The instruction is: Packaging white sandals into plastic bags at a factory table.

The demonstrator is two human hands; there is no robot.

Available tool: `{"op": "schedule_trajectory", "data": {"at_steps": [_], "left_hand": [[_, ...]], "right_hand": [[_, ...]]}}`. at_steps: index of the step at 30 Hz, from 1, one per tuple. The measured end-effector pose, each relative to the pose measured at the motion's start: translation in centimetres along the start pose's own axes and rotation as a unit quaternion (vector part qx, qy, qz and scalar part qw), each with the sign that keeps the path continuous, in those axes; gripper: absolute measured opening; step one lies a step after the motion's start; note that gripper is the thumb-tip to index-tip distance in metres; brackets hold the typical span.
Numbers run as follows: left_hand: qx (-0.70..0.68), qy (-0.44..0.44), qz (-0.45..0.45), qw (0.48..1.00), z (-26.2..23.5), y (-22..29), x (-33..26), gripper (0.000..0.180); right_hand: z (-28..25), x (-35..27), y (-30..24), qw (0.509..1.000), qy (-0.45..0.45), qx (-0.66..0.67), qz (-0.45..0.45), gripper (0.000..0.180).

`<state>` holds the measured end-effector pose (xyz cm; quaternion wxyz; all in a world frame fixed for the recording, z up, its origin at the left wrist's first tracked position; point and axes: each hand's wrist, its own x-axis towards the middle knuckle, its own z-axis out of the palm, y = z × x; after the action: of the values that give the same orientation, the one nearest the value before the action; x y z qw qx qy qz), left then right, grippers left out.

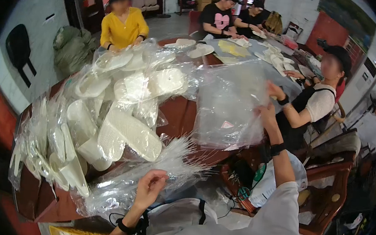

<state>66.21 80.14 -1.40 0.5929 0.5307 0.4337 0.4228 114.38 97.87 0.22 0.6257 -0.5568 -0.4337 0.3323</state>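
Left hand (150, 186) half-open, empty, over frayed clear-plastic bundle (177, 163); right hand (267, 115) at right edge of flat clear-plastic bag stack (227, 103), can't tell if pinching. Likely bag handling; separating one calls for fingertip grip.

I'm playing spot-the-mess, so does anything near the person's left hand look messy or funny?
Yes! Beside the left hand, the bundle of thin clear strips splays out like messy hair. The bagged slippers nearby look jumbled too, pointing different ways.
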Motion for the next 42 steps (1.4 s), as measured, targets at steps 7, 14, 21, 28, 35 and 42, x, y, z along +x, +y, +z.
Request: {"op": "schedule_trajectory", "data": {"at_steps": [7, 14, 21, 28, 35, 42], "left_hand": [[0.003, 0.027, 0.032, 0.999, -0.2, -0.6, -1.0, 0.018], [0.065, 0.083, 0.025, 0.994, -2.9, 0.4, -3.4, 0.015], [0.122, 0.189, 0.078, 0.971, -6.2, 0.3, -4.4, 0.016], [0.029, 0.269, 0.101, 0.957, -10.0, -0.9, -3.3, 0.042], [-0.178, 0.279, 0.030, 0.943, -11.5, -0.7, -0.4, 0.059], [-0.243, 0.276, 0.012, 0.930, -11.5, 0.2, 2.4, 0.039]], "right_hand": [[-3.5, 4.0, 4.6, 0.995, -0.012, -0.043, 0.091, 0.014], [-4.1, 5.5, 5.8, 0.966, 0.173, 0.101, 0.163, 0.040], [5.1, -9.2, -0.2, 0.999, -0.019, -0.046, -0.002, 0.020], [21.1, -23.2, -6.3, 0.921, -0.332, -0.164, -0.124, 0.026], [30.5, -25.4, -3.5, 0.830, -0.330, -0.308, -0.327, 0.064], [31.2, -26.3, -0.5, 0.802, -0.312, -0.362, -0.358, 0.065]]}}
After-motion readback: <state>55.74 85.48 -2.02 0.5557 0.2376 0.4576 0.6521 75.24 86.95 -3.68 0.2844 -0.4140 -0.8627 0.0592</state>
